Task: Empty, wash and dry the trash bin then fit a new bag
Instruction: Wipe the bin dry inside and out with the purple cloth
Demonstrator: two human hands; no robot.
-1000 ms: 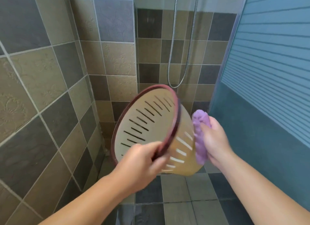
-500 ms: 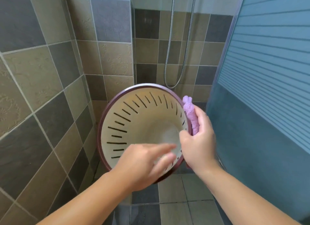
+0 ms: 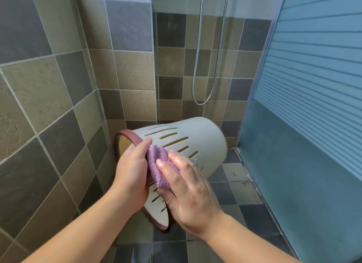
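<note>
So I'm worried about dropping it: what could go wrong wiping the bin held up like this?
Only the left hand grips the trash bin, at its rim, so it may slip onto the tiled floor. The right hand pressing the purple cloth could snag a slot.

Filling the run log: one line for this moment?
stage: drying | left hand: grips slotted cream plastic bin rim | right hand: presses purple cloth on side

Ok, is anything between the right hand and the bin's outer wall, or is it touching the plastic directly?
The folded purple cloth lies between them: the right hand presses it against the slotted side of the bin, just behind the rim. The left hand grips the dark red rim directly.
</note>
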